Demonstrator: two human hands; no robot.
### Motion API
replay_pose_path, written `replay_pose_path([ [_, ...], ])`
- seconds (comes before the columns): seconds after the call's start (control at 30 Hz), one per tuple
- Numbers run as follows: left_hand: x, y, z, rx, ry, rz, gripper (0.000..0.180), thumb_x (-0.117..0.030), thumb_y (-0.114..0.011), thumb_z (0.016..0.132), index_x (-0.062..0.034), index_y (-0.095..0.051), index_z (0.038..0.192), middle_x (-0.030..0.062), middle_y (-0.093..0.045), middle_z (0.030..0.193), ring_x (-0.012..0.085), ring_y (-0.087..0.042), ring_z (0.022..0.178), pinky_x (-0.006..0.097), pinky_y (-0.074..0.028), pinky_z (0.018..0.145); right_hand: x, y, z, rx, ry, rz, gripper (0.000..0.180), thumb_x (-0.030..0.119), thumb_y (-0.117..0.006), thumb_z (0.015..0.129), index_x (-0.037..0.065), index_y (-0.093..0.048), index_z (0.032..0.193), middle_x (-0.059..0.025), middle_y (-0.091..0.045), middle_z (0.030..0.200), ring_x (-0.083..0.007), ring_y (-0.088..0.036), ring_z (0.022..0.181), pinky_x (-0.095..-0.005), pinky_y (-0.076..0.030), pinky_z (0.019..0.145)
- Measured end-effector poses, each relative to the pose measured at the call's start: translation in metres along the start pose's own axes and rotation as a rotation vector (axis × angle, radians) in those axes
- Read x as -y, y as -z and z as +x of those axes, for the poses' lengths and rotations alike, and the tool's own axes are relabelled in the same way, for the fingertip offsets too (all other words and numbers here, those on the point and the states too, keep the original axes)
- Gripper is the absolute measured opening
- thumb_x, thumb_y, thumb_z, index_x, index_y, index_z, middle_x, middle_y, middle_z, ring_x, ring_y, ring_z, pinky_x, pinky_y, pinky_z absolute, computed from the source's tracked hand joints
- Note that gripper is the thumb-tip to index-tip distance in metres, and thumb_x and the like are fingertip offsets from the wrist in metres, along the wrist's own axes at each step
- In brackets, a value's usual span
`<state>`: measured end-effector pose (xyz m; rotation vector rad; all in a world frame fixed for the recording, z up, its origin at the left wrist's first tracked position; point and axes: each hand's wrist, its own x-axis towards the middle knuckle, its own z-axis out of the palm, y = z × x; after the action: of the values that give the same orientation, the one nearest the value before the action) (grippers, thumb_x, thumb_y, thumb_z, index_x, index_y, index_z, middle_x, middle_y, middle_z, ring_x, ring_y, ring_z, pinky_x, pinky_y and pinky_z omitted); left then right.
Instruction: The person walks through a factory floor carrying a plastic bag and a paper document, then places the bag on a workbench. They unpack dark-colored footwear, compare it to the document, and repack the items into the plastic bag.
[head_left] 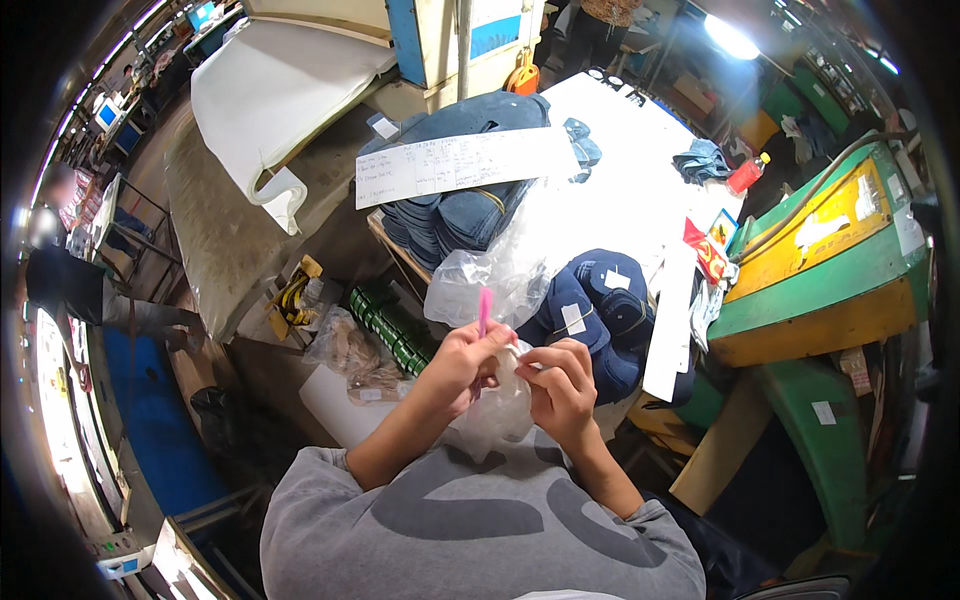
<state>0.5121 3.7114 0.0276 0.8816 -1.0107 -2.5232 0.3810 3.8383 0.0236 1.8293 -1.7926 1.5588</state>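
Observation:
In front of my chest, both hands are closed at the top of a crumpled, translucent plastic bag [503,415]. A slim pink stick that looks like a pen [486,308] stands up out of my left hand [458,368], whose fingers also meet the bag's edge. My right hand [562,388] pinches the bag between thumb and fingers. Just beyond them, bundles of dark navy cut fabric [603,315] with white tags lie on the white table [622,205]. More clear plastic [480,285] lies loosely left of these bundles.
A tall stack of navy fabric pieces [455,220] carries a long handwritten paper strip [470,165]. To the right are a red bottle [747,174] and a green-and-yellow machine [825,255]. A green wrapped roll [388,330] lies low on the left. Another person [75,285] is at far left.

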Motion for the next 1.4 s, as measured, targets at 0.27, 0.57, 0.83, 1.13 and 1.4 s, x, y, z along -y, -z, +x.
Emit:
replay_pose_path([
  [0.27, -0.002, 0.005, -0.005, 0.042, 0.009, -0.246, 0.025, -0.032, -0.054, 0.109, -0.0103, -0.061, 0.100, -0.0047, -0.052, 0.077, 0.0031, -0.027, 0.052, 0.023, -0.030, 0.051, -0.008, 0.000, -0.001, 0.034, -0.244, 0.415, 0.018, -0.004, -0.064, 0.097, 0.005, -0.050, 0.091, -0.0124, -0.076, 0.105, -0.0219, -0.059, 0.085, -0.0337, -0.048, 0.084],
  [0.57, 0.004, 0.003, -0.011, 0.192, -0.154, -0.162, 0.024, -0.029, -0.049, 0.111, -0.0092, -0.056, 0.099, -0.0009, -0.055, 0.094, 0.0054, -0.031, 0.054, 0.023, -0.030, 0.051, -0.011, 0.012, -0.007, -0.055, -0.769, 1.070, 0.016, -0.002, -0.062, 0.100, 0.002, -0.048, 0.094, -0.0141, -0.069, 0.094, -0.0141, -0.062, 0.085, -0.0280, -0.049, 0.083],
  [0.83, 0.026, -0.023, 0.001, -0.071, -0.743, 0.640, 0.007, -0.007, -0.056, 0.106, -0.0008, -0.056, 0.106, 0.0059, -0.064, 0.089, 0.0180, -0.062, 0.074, 0.032, -0.053, 0.072, -0.009, 0.008, 0.009, -0.098, -0.746, 0.786, 0.010, 0.006, -0.056, 0.106, 0.002, -0.048, 0.102, -0.0123, -0.067, 0.095, -0.0132, -0.061, 0.085, -0.0274, -0.049, 0.084],
  [1.13, 0.021, -0.015, 0.000, -0.221, -0.602, 0.621, 0.008, -0.006, -0.067, 0.100, 0.0002, -0.064, 0.105, 0.0027, -0.068, 0.090, 0.0029, -0.053, 0.068, 0.022, -0.040, 0.057, -0.004, -0.005, 0.009, 0.005, -0.322, 0.027, 0.012, 0.004, -0.075, 0.091, 0.005, -0.066, 0.100, -0.0016, -0.069, 0.080, -0.0174, -0.057, 0.078, -0.0307, -0.040, 0.080],
  [1.4, 0.013, -0.006, 0.000, -0.080, -0.613, 0.645, 0.029, 0.009, -0.069, 0.092, -0.0042, -0.076, 0.116, 0.0017, -0.068, 0.092, -0.0001, -0.052, 0.068, 0.020, -0.037, 0.055, -0.017, -0.008, 0.006, 0.134, -0.377, 0.223, 0.049, 0.005, -0.074, 0.095, 0.003, -0.041, 0.131, -0.0067, -0.071, 0.078, -0.0111, -0.055, 0.073, -0.0261, -0.045, 0.073],
])
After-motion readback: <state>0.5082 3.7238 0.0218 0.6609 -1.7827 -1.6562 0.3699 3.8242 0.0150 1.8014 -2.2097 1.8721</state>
